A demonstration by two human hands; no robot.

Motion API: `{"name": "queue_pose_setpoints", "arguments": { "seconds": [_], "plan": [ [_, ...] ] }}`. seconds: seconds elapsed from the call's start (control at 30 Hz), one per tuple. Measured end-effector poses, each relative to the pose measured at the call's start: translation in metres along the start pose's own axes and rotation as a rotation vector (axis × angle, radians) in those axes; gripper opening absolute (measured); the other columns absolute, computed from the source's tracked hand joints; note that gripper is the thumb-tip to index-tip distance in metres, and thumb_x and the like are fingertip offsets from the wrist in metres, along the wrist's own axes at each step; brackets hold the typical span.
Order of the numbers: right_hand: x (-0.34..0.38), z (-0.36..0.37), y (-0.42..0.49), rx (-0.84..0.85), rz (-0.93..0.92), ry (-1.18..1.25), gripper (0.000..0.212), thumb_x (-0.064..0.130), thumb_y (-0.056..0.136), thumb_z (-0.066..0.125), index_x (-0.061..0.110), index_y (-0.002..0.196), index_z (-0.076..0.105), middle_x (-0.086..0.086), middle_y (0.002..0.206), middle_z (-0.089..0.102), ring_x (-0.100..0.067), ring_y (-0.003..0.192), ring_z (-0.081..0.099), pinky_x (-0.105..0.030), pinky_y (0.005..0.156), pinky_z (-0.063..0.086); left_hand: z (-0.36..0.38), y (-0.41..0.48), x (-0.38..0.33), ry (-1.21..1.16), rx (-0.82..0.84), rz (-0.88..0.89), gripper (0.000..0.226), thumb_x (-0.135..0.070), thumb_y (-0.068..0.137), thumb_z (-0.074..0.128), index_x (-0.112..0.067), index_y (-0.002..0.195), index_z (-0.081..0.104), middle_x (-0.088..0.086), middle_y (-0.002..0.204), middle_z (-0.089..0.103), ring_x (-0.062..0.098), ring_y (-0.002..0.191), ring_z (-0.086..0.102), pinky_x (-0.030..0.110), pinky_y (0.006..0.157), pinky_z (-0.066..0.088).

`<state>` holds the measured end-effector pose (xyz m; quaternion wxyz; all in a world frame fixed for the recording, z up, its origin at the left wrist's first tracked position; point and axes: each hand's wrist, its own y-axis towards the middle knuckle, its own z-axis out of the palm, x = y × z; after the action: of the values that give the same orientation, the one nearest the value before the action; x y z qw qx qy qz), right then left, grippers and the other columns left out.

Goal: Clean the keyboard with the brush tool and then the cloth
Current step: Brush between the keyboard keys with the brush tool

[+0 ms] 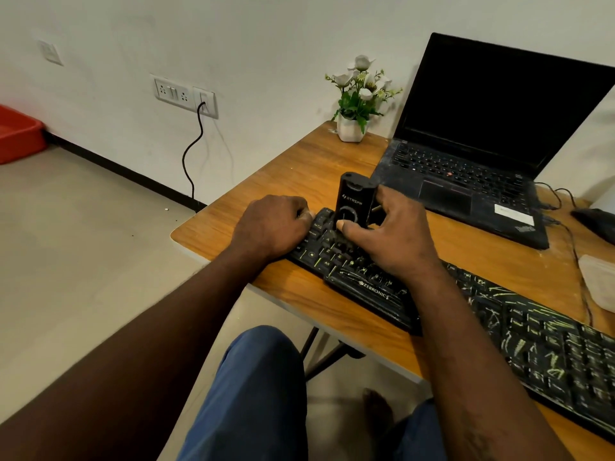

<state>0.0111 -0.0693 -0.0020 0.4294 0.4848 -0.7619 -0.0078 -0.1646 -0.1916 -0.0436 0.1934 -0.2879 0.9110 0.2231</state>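
A long black keyboard [519,331] with green key markings lies diagonally across the wooden table [299,168]. My right hand [392,241] grips a black block-shaped brush tool [354,202], held upright with its lower end down on the keys at the keyboard's left end. My left hand [273,224] rests curled on the left edge of the keyboard, its fingertips on the corner. A pale cloth [599,281] lies on the table at the right edge of view, partly cut off.
An open black laptop [472,154] stands behind the keyboard, with a cable trailing from its right side. A small white pot of white flowers [357,101] stands at the table's back corner. A black mouse [595,221] sits far right. My knees are below the table edge.
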Motion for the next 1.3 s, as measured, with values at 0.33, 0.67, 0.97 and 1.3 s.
{"name": "queue_pose_setpoints", "arguments": {
  "seconds": [0.33,0.67,0.97,1.3],
  "plan": [
    [-0.005,-0.018,-0.014,0.056,0.017,0.053,0.047,0.031,0.079,0.087,0.025,0.122,0.069,0.013,0.104,0.072,0.0,0.09,0.068,-0.02,0.074,0.055,0.0,-0.001,0.0,0.014,-0.005,-0.004,0.03,-0.044,0.101,0.049,-0.024,0.089,0.068,0.0,0.079,0.068,0.023,0.076,0.062,0.034,0.062,0.036],
    [-0.007,-0.02,-0.018,-0.005,0.042,0.038,0.05,0.035,0.083,0.085,0.026,0.128,0.066,0.016,0.107,0.07,0.0,0.092,0.068,-0.019,0.074,0.056,0.001,-0.022,-0.009,-0.054,-0.14,-0.025,0.032,-0.053,0.099,0.053,-0.026,0.09,0.067,-0.004,0.077,0.067,0.018,0.074,0.061,0.033,0.061,0.039],
    [-0.002,-0.01,-0.018,0.066,-0.053,0.06,0.046,0.035,0.08,0.085,0.027,0.122,0.067,0.013,0.106,0.072,-0.003,0.093,0.069,-0.024,0.076,0.058,0.011,-0.03,-0.014,0.049,-0.109,-0.021,0.048,-0.073,0.093,0.041,-0.029,0.098,0.059,-0.005,0.091,0.063,0.02,0.084,0.058,0.038,0.071,0.042],
    [-0.006,-0.012,-0.021,0.017,-0.003,0.034,0.048,0.037,0.081,0.083,0.027,0.125,0.067,0.014,0.107,0.072,-0.001,0.093,0.069,-0.029,0.079,0.061,0.011,-0.031,-0.016,0.087,-0.099,-0.022,0.05,-0.073,0.095,0.041,-0.027,0.101,0.06,-0.004,0.092,0.063,0.02,0.085,0.058,0.039,0.073,0.044]
  ]
}}
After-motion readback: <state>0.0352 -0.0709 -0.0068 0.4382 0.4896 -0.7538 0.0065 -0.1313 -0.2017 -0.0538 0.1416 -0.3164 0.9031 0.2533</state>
